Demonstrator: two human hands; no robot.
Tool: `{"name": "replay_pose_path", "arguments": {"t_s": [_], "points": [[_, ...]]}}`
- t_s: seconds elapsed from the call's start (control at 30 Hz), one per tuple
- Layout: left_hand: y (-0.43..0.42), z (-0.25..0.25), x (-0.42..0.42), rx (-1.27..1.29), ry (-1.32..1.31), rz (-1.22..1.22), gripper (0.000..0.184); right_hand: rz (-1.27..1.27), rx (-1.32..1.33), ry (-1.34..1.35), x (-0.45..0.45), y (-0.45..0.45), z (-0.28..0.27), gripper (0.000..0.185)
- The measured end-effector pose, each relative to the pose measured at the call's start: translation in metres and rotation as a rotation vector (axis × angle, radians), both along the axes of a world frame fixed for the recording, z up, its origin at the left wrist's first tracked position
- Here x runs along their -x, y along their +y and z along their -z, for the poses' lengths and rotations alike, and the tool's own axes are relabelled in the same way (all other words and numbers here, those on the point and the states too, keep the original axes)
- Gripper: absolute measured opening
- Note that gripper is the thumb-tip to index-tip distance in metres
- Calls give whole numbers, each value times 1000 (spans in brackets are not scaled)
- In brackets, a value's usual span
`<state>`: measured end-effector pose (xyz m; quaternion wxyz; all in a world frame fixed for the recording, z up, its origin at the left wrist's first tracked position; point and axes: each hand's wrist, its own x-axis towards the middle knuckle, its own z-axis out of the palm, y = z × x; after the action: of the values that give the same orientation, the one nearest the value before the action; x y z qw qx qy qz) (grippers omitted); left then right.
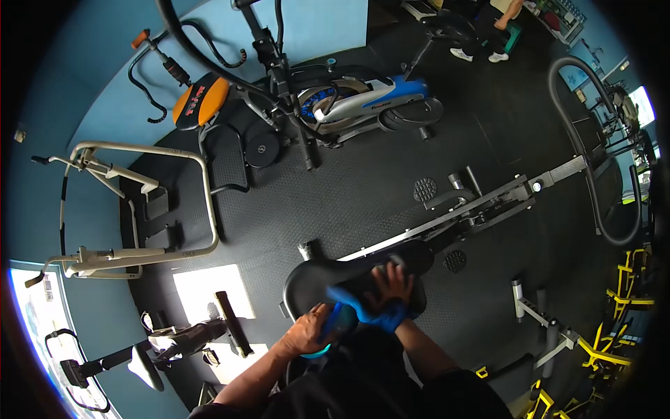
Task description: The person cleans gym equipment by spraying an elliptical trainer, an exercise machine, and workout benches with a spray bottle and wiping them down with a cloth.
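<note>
Well to the left of the black padded seat (303, 283) stands a cream tubular frame (207, 174), near the blue wall. Below that frame, still left of the seat, I see an exercise bike (185, 343), with bright sunlight on the floor (241, 202) between it and the seat. Up and to the left of the seat is an orange pad (209, 98) with dark lettering, and a round black plate (262, 150) lies just below it.

My left hand (306, 331) is at the seat's near edge, fingers curled around something blue (331, 321) — I can't tell exactly what — with a teal rim (317, 352) showing just below. The blue cloth (370, 312) is on the near side of the seat, bunched between my hands. Straight beyond the seat is a blue-and-silver machine (377, 98). My right hand (392, 286) is over the right part of the seat, fingers spread wide, the cloth gathered at its palm and wrist.

A metal rail (481, 204) runs up and right from the seat — toward a black looped bar (574, 112). Far beyond the seat, to the upper right, stands a person (504, 17) in white shoes. Yellow frames (621, 300) sit well to its right.
</note>
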<state>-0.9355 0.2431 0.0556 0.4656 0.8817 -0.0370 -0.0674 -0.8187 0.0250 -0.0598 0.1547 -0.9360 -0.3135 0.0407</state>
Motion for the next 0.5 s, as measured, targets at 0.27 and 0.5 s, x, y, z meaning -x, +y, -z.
{"name": "replay_pose_path", "arguments": {"t_s": [0.27, 0.5], "points": [[69, -26, 44, 76, 212, 1, 59, 346, 403, 349, -72, 98, -51, 44], [68, -14, 42, 131, 260, 88, 56, 116, 57, -115, -33, 57, -31, 66]]}}
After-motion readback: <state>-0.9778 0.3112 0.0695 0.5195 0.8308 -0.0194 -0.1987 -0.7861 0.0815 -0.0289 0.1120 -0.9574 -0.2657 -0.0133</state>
